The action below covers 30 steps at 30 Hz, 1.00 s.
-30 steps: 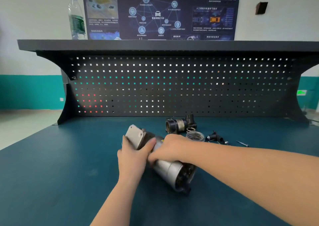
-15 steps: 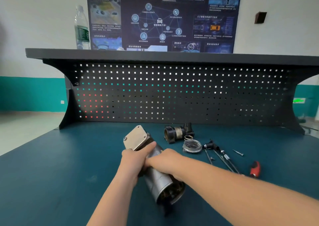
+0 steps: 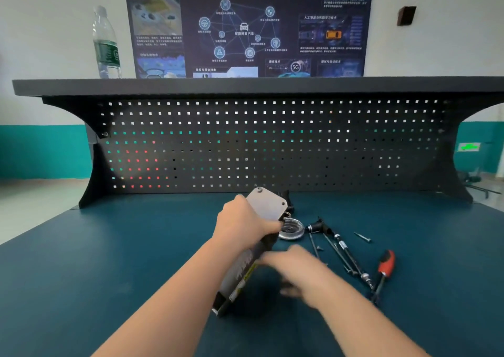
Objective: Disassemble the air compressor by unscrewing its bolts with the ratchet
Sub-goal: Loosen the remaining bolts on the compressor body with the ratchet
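The compressor [image 3: 245,264] stands tilted on the blue desk [image 3: 81,274], near its middle, with its lower end resting on the surface close to the person and its upper end leaning away toward the pegboard [image 3: 272,143]. A flat grey plate [image 3: 268,203] with small bolts at its corners caps the raised end. The left hand [image 3: 240,224] is wrapped around the upper part of the body just below that plate, fingers closed firmly on it. The right hand [image 3: 302,269] sits beside the lower body of the compressor on its right side; it is blurred by motion, the fingers look loosely spread, and whether it touches or holds anything cannot be told.

Just right of the left hand a round glass-like ring [image 3: 291,228] lies on the desk, and a dark part is mostly hidden behind the plate. Further right lies the ratchet [image 3: 341,247], its dark head near the ring and its thin shaft running toward the person. A loose screw [image 3: 362,237] lies apart on its right, and a red-handled tool [image 3: 384,266] lies beside the shaft's near end.

A water bottle [image 3: 106,45] stands on the shelf [image 3: 245,85] above the pegboard, with a dark poster [image 3: 245,23] on the wall behind
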### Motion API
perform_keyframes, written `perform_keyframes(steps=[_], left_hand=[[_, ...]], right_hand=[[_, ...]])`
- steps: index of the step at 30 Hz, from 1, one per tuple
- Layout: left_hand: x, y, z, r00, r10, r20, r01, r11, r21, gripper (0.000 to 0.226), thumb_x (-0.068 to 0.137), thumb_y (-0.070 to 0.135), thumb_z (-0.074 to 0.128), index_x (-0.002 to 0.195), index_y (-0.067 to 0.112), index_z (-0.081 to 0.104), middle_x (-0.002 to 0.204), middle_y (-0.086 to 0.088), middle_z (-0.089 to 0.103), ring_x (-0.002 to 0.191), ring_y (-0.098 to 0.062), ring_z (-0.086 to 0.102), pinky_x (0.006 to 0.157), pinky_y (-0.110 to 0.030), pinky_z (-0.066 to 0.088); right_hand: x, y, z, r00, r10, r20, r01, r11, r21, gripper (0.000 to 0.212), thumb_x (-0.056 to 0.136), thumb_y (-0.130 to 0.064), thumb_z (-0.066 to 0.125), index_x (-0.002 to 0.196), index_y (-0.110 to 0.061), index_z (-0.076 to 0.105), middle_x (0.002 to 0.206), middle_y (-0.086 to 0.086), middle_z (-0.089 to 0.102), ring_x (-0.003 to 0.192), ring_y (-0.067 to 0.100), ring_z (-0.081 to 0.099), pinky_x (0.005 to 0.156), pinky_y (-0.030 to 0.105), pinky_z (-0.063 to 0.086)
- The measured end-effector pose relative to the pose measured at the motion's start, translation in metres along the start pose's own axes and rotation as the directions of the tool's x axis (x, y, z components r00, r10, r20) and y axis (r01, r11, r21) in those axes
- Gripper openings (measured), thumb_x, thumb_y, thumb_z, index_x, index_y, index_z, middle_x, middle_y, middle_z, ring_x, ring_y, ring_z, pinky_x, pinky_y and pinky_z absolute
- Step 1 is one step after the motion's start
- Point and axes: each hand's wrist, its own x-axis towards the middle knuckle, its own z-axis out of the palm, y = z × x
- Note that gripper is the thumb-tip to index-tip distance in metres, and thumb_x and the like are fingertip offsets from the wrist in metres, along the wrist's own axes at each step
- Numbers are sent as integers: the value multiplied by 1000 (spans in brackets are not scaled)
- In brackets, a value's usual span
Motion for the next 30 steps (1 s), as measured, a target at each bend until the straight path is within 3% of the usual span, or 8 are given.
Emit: perform_keyframes(steps=[5, 9, 13, 17, 22, 26, 28, 30], left_hand=[[-34, 14, 24, 980, 178, -83, -169, 980, 106, 58, 58, 47, 72, 97, 17, 41, 87, 7, 51, 87, -20, 58, 62, -26, 35], [-55, 6, 47, 932, 351, -91, -334, 929, 162, 63, 57, 49, 69, 106, 27, 37, 95, 14, 48, 96, -18, 56, 75, -29, 40], [-57, -12, 56, 880, 474, 31, -447, 805, 390, 87, 60, 64, 65, 130, 26, 31, 129, 13, 42, 121, -13, 42, 110, -42, 24], [-53, -33, 63, 797, 583, 161, -559, 609, 563, 94, 65, 73, 55, 138, 20, 28, 136, 6, 34, 127, -17, 35, 114, -44, 12], [-28, -43, 51, 869, 450, 205, -484, 687, 542, 91, 72, 82, 31, 143, 26, 23, 147, -2, 28, 132, -23, 34, 105, -42, 32], [-28, -38, 57, 895, 381, 232, -439, 662, 608, 80, 79, 77, 31, 144, 31, 22, 139, 1, 42, 117, -26, 49, 88, -38, 39], [-27, -35, 59, 921, 338, 195, -382, 677, 629, 78, 81, 76, 29, 144, 30, 23, 136, 0, 45, 116, -27, 49, 86, -39, 39], [-26, -32, 61, 932, 318, 175, -353, 682, 640, 78, 82, 76, 29, 145, 29, 25, 135, -1, 46, 116, -27, 49, 86, -39, 40]], right_hand=[[14, -4, -55, 990, -109, -90, 139, 870, 474, 22, 92, -42, 54, 90, -23, 65, 78, -6, 63, 69, 9, 52, 65, 25, 36], [17, 13, -60, 932, -361, -16, 358, 918, 168, 15, 88, -50, 59, 100, -44, 67, 98, -17, 71, 89, 0, 65, 72, 20, 47], [16, 31, -71, 901, -433, 3, 430, 897, 106, 24, 85, -23, 70, 106, -29, 64, 99, -8, 72, 91, 5, 66, 70, 22, 51], [20, 52, -66, 878, -477, 40, 475, 879, 44, 22, 81, -7, 73, 93, -21, 61, 88, -6, 74, 85, 1, 66, 72, 14, 47], [31, 58, -64, 890, -443, 104, 450, 891, -55, 23, 80, -9, 73, 90, -22, 58, 94, -5, 74, 95, 7, 67, 93, 30, 48], [26, 50, -96, 932, -341, -123, 308, 923, -229, 25, 73, -35, 79, 84, -26, 58, 92, -12, 67, 89, 5, 62, 84, 28, 49], [18, 52, -129, 874, -174, -453, -21, 919, -393, 34, 76, -52, 69, 80, -20, 56, 75, -5, 62, 70, 10, 57, 60, 28, 43], [10, 59, -147, 859, 49, -510, -349, 785, -511, 44, 84, -50, 58, 98, -9, 57, 61, 1, 58, 59, 17, 58, 51, 25, 38]])
